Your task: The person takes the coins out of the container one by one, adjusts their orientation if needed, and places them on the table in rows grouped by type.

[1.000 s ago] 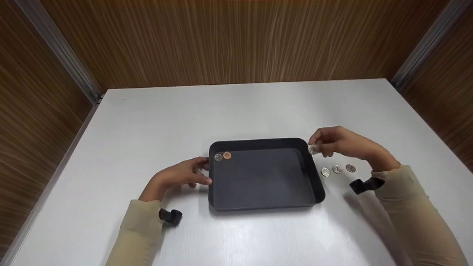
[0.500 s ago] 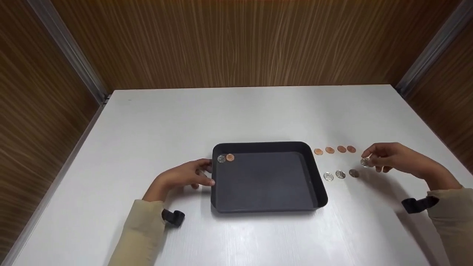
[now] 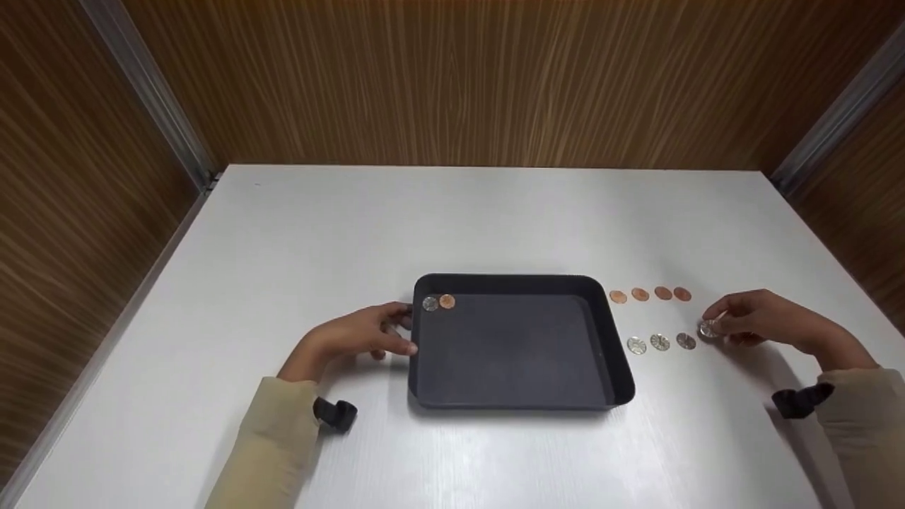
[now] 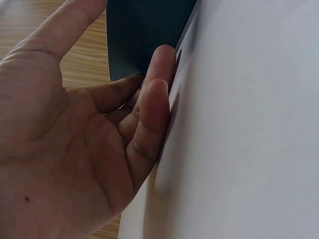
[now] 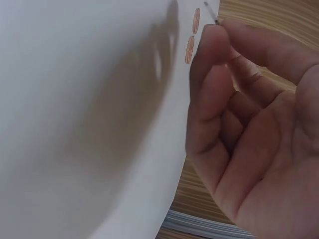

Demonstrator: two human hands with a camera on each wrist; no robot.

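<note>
A black tray (image 3: 608, 353) lies on the white table (image 3: 452, 226). In its far left corner sit a silver coin (image 3: 430, 304) and a copper coin (image 3: 447, 302). My left hand (image 3: 368, 334) rests against the tray's left wall, fingers relaxed; the left wrist view shows its fingers (image 4: 154, 99) touching the tray (image 4: 144, 35). My right hand (image 3: 749, 322) pinches a silver coin (image 3: 708, 329) at the table surface, at the right end of a row of silver coins (image 3: 660, 342). A row of copper coins (image 3: 650, 294) lies behind; two show as copper coins (image 5: 192, 36) in the right wrist view.
Wood-panelled walls enclose the table on three sides, with metal corner strips. Black wrist straps (image 3: 334, 413) sit at both sleeves. The table's left edge drops off near the left wall.
My right hand carried the silver coin from the tray's right rim out to the right and down to the end of the silver row. The left hand stayed at the tray.
</note>
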